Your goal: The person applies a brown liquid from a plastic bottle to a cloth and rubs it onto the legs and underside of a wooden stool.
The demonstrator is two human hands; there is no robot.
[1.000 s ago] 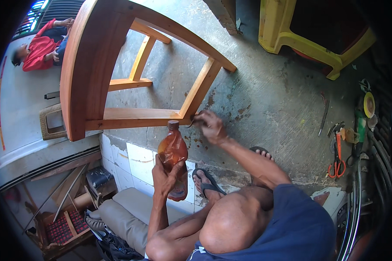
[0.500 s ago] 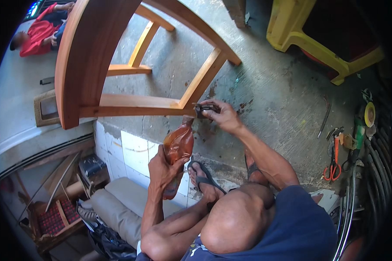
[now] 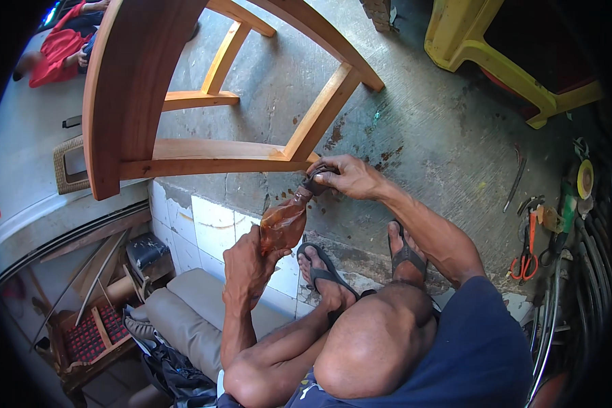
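Observation:
My left hand (image 3: 245, 264) is closed around a clear, crumpled plastic bottle (image 3: 283, 226) that holds reddish-brown liquid. Its neck tilts up and to the right. Over the bottle's mouth, my right hand (image 3: 358, 178) pinches a dark, stained rag (image 3: 324, 174), which appears to touch the opening. Just beyond both hands is a wooden chair frame (image 3: 214, 165), tipped over, its wood orange-brown. The end of its nearest leg lies close behind the rag, and I cannot tell whether they touch.
A yellow plastic stool (image 3: 486, 54) stands at the far right. Orange-handled scissors (image 3: 525, 262) and other tools lie on the right. Grey cushions (image 3: 190, 319) and a red-patterned seat (image 3: 96, 334) are at lower left. A person in red (image 3: 60, 53) is by a white vehicle (image 3: 34, 156).
The bottle has tilted further right, its mouth now meeting the rag. My right hand has moved slightly away from the chair leg. My right foot has come into fuller view.

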